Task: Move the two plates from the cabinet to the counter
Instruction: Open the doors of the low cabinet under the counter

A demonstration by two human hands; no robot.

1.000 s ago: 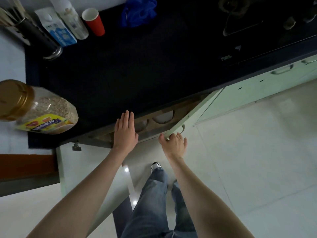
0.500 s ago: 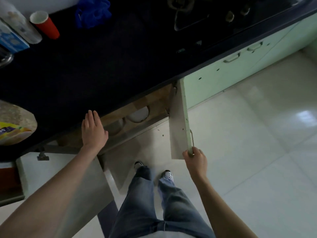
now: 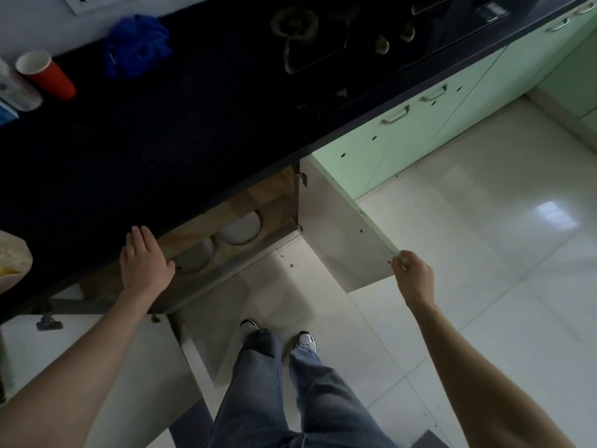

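Observation:
Two white plates lie side by side on the wooden shelf of the open cabinet under the dark counter (image 3: 135, 163): the right plate (image 3: 240, 228) and the left plate (image 3: 195, 256), each partly hidden by the counter's overhang. My left hand (image 3: 145, 261) rests flat at the counter's front edge, fingers apart, just left of the left plate and holding nothing. My right hand (image 3: 412, 273) grips the outer edge of the right cabinet door (image 3: 339, 234), which stands swung wide open.
The left cabinet door (image 3: 106, 357) hangs open under my left arm. A red cup (image 3: 45, 74), a blue cloth (image 3: 135, 46) and a gas stove (image 3: 310, 30) are on the counter. My legs (image 3: 281, 383) stand on the pale tiled floor before the cabinet.
My right hand has pulled the right cabinet door from nearly closed to wide open, moving right. My left hand has stayed near the counter's edge. The view shifted right.

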